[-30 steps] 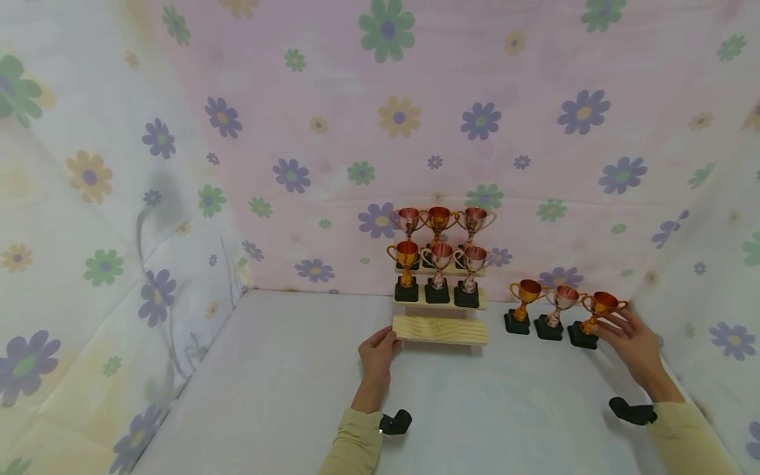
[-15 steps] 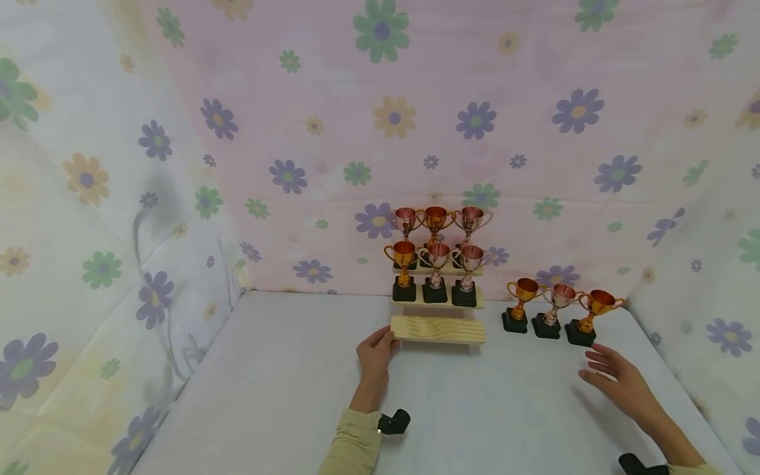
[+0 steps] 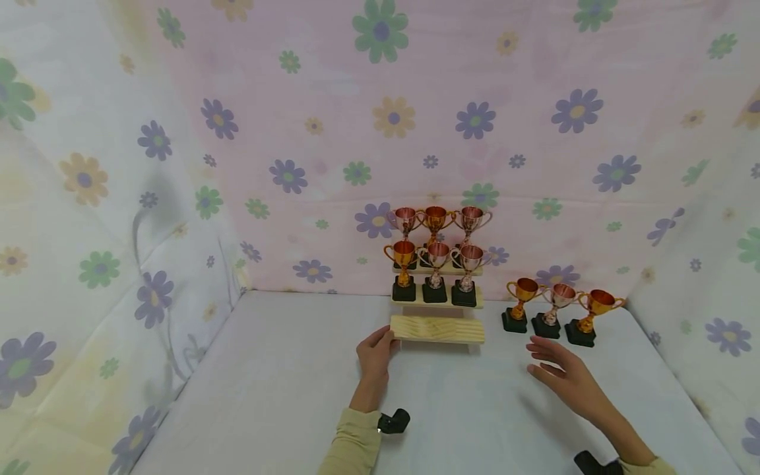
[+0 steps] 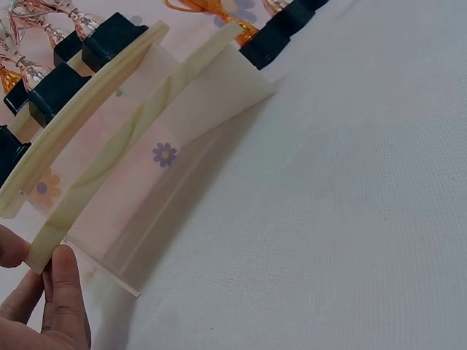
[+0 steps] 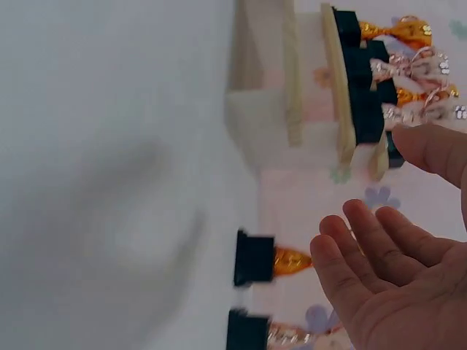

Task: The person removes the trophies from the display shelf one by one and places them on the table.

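Your left hand [image 3: 374, 356] pinches the left end of the pale wooden bottom shelf [image 3: 437, 329]; your right hand [image 3: 567, 379], fingers [image 5: 378, 239] relaxed around nothing, hovers before three shiny gold and pink black-based trophies [image 3: 551, 318], right of that shelf

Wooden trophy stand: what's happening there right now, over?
Left hand pinches left end of pale wooden bottom plank. Right hand holds nothing. Three two-handled gold and rose-gold trophies with black bases upright on white table. No obstruction visible.
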`<state>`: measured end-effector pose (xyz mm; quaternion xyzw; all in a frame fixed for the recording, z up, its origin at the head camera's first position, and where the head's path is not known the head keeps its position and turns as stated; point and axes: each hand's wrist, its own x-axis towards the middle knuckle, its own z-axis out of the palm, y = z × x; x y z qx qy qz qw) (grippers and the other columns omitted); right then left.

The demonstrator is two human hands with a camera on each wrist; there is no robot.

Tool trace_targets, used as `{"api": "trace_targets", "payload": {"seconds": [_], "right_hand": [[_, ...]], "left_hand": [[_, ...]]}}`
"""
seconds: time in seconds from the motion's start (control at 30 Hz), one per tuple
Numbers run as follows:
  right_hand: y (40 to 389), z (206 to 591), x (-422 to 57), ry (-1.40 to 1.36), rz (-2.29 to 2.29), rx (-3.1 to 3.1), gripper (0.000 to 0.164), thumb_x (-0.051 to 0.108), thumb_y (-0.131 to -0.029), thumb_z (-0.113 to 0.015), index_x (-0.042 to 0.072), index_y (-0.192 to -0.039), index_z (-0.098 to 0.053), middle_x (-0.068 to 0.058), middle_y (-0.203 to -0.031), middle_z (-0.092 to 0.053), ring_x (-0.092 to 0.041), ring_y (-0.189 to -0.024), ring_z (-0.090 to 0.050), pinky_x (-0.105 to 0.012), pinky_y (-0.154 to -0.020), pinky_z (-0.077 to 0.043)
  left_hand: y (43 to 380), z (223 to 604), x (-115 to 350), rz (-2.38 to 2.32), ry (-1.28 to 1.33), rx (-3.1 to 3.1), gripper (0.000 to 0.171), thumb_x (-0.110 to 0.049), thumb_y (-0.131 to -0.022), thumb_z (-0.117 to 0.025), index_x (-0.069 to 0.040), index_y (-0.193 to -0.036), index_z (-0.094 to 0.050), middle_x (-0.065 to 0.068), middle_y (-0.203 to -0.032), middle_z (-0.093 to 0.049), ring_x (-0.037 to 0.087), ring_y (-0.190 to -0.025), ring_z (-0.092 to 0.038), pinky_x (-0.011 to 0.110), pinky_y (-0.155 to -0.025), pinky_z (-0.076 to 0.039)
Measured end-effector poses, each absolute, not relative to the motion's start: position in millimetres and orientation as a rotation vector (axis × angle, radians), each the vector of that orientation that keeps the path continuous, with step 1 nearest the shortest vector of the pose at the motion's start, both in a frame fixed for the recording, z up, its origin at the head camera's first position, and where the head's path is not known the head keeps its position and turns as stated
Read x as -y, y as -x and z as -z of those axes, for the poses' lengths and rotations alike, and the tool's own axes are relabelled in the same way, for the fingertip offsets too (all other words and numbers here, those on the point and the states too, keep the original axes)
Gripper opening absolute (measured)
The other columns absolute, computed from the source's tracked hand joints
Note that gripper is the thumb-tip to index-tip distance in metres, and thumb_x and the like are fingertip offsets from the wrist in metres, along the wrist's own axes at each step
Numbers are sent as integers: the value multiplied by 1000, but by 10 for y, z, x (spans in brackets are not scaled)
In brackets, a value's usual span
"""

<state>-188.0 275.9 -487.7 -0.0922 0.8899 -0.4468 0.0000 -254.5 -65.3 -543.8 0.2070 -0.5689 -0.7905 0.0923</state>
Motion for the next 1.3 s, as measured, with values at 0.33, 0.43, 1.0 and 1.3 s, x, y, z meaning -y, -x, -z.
{"api": "trace_targets", "payload": {"seconds": [0.33, 0.43, 1.0, 1.3], "right_hand": [[2108, 4680, -2296, 465, 1612, -2841, 51, 14, -100, -66, 0, -145, -48, -22, -137, -61, -39, -122, -60, -14, -96, -50], [2185, 4655, -2167, 475, 1688, -2814, 50, 13, -99, -67, 1, -145, -49, -22, -137, -61, -38, -122, -60, -10, -95, -47], [2812, 4430, -1687, 212, 2246, -2699, 63, 6, -95, -71, 1, -150, -40, -20, -148, -49, -37, -135, -50, -50, -117, -39], [3009, 4263, -1474, 139, 2418, -2533, 58, 6, -91, -75, -1, -143, -48, -19, -134, -54, -26, -124, -54, -43, -114, -45]], "left_hand": [[2549, 5448, 652, 2342, -629, 1697, 26, 1, -96, -62, 12, -118, -67, 26, -115, -67, 15, -85, -69, 33, -85, -62], [2547, 5444, 652, 2350, -628, 1692, 26, 1, -96, -62, 13, -118, -67, 26, -115, -67, 15, -85, -69, 32, -85, -62], [2530, 5423, 647, 2371, -618, 1680, 27, 1, -95, -62, 13, -119, -66, 26, -115, -67, 15, -85, -69, 29, -82, -62], [2524, 5411, 657, 2357, -623, 1690, 28, 0, -96, -62, 13, -120, -66, 25, -115, -67, 14, -86, -68, 32, -86, -61]]}}
